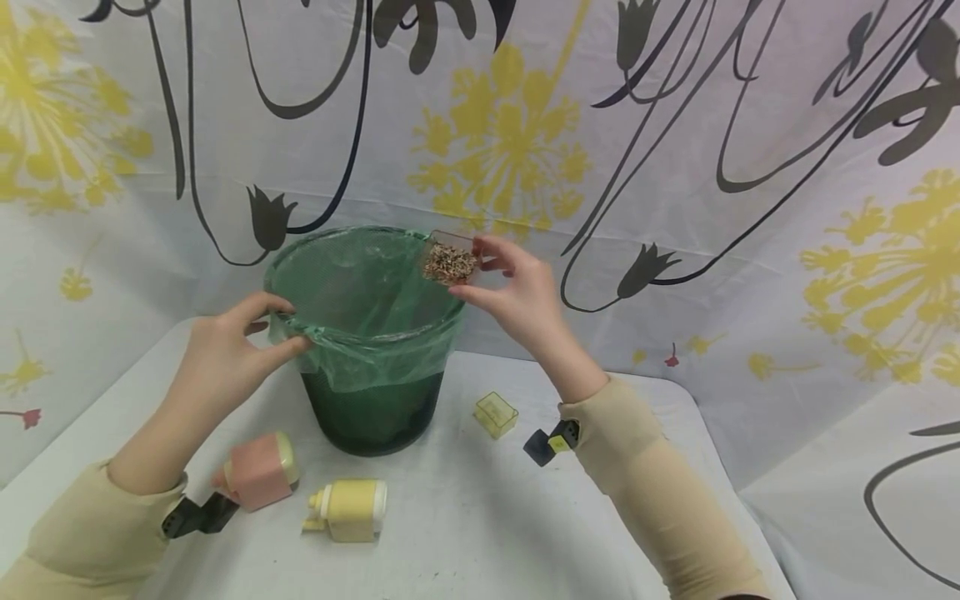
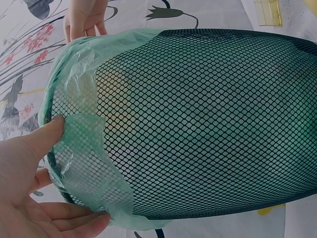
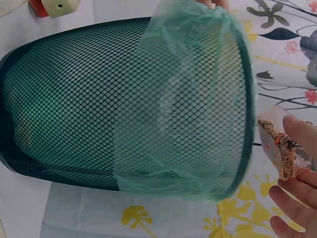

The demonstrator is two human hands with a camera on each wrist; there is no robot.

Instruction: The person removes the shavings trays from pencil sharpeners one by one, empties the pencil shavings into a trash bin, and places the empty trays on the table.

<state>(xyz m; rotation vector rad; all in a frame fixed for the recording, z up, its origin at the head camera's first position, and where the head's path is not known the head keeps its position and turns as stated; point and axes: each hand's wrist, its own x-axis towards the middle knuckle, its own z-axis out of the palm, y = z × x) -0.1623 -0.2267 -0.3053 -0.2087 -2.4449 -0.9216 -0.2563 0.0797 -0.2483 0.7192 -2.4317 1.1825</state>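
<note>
A dark mesh trash bin [image 1: 375, 417] stands upright, lined with a thin green plastic bag [image 1: 360, 362] folded down over its rim. My left hand [image 1: 225, 354] grips the near left rim, thumb and fingers on the bag, as the left wrist view also shows. By the far right rim, my right hand [image 1: 521, 292] pinches a small clear drawer-like container [image 1: 450, 263] between thumb and fingers. Loose brown and dark flakes [image 3: 285, 148] resembling pencil shavings lie in it, with some orange bits. In the head view the container is tilted and overlaps the rim.
On the white table [image 1: 465, 533], a pink boxy device [image 1: 258, 471] and a yellow one [image 1: 351, 510] with a small knob-like end lie near the bin's front left. A small transparent yellow container [image 1: 496, 414] sits right of the bin. Patterned cloth [image 1: 480, 108] hangs behind.
</note>
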